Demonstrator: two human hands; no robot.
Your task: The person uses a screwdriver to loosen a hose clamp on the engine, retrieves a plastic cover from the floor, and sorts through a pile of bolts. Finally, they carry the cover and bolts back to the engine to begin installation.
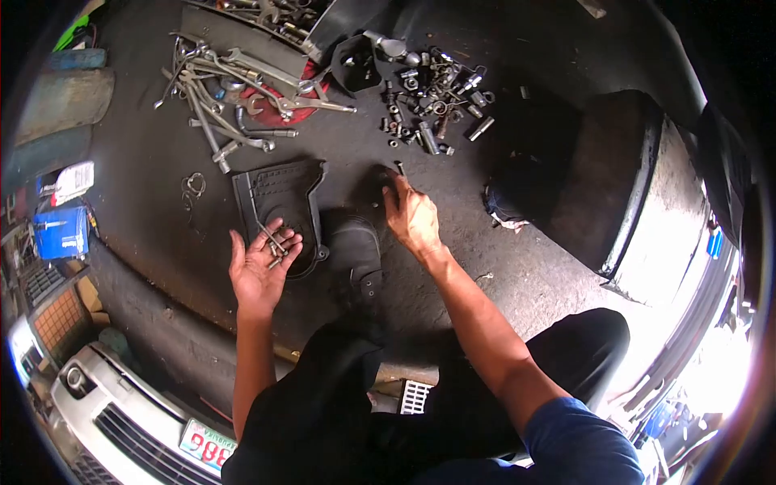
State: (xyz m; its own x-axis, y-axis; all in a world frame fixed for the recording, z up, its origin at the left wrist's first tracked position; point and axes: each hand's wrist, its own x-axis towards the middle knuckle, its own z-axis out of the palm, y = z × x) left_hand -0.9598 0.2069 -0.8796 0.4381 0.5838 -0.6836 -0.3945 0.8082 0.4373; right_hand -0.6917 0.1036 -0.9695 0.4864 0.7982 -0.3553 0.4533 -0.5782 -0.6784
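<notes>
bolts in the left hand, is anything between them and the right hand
Nothing visible blocks the space between the right hand and the bolts in the upturned left hand. The black shoe and black cover appear lower down, apparently out of the way.

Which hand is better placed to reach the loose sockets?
Probably the right hand: it's nearer the sockets, though apparently holding a bolt. The left hand is palm up, farther back, carrying bolts.

Head-worn view, forward and down.
</notes>
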